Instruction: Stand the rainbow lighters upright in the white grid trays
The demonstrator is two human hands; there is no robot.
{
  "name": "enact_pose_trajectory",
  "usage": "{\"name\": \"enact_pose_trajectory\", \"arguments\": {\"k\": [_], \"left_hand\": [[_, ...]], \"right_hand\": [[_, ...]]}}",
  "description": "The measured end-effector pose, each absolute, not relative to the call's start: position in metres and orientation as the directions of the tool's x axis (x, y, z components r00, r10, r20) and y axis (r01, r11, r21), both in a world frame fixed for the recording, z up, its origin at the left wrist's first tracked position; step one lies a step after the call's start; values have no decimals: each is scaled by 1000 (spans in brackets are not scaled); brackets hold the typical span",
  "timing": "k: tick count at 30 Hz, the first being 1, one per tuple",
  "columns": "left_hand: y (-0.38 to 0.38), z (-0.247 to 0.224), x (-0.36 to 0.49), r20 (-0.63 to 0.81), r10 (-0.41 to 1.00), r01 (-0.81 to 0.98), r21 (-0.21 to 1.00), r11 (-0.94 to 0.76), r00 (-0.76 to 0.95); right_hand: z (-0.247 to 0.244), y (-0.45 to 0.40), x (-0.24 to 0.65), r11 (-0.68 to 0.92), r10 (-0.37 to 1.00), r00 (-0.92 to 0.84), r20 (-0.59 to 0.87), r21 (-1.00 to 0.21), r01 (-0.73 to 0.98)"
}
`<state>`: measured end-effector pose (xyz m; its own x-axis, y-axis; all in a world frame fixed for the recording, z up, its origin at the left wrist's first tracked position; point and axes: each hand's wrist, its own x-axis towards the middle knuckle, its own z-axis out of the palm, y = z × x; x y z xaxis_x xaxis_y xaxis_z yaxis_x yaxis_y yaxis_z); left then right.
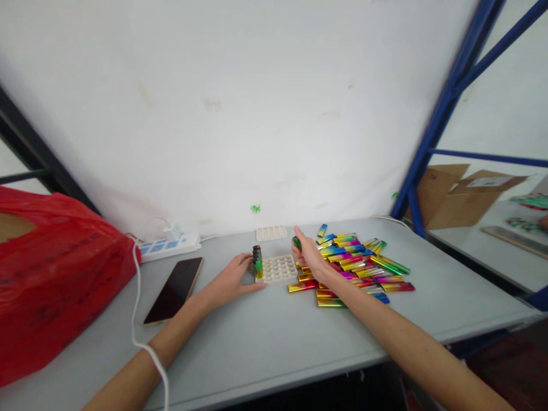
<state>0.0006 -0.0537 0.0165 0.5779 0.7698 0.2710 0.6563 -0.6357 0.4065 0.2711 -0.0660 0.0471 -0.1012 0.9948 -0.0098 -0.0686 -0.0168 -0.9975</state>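
A white tray (pixel 279 268) with rows of round holes lies on the grey table. Several lighters (pixel 257 261) with black tops and green-yellow bodies stand upright in its left column. My left hand (pixel 233 279) rests at the tray's left edge, fingers apart, thumb along the front corner and fingertips beside the standing lighters. Over the tray's right side, my right hand (pixel 307 254) is closed round a green lighter (pixel 297 244) with a dark end. A pile of shiny multicoloured lighters (pixel 355 265) lies just right of the tray, partly behind my right forearm.
A second white tray (pixel 271 233) sits by the wall. On the left are a phone (pixel 174 290), a power strip (pixel 171 246), a white cable (pixel 137 308) and a red bag (pixel 64 285). Blue shelf posts and a cardboard box (pixel 458 197) stand at right.
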Motion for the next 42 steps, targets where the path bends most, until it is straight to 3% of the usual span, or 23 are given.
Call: {"name": "enact_pose_trajectory", "arguments": {"k": [6,11,14,17,20,22,24,28,32,39,42], "left_hand": [[-53,15,0,254,780,664,415,-621,571],[-53,16,0,253,768,646,422,-635,589],[-54,17,0,256,763,638,429,-639,593],[-55,16,1,276,754,623,433,-651,596],[-55,14,1,278,754,626,429,-652,595],[-54,13,1,277,757,632,424,-649,591],[-53,12,0,283,755,628,425,-652,592],[-53,10,0,282,761,626,440,-644,585],[-53,10,0,290,758,616,449,-647,585],[-55,16,4,306,724,564,469,-680,618],[-55,18,4,306,723,559,473,-680,620]], "right_hand": [[53,-73,267,-44,998,41,-45,-998,-44],[45,-68,272,52,995,-82,48,-997,50],[39,-68,272,192,972,-167,163,-965,179],[38,-74,269,408,907,-263,328,-839,361],[39,-81,264,635,772,-391,501,-593,495],[40,-84,260,706,702,-434,565,-468,532],[41,-86,256,702,702,-434,565,-445,556],[41,-89,251,641,763,-361,537,-553,532],[34,-88,247,624,781,-412,469,-600,500],[26,-88,229,683,727,-506,464,-410,605],[29,-88,226,651,756,-483,441,-439,619]]}}
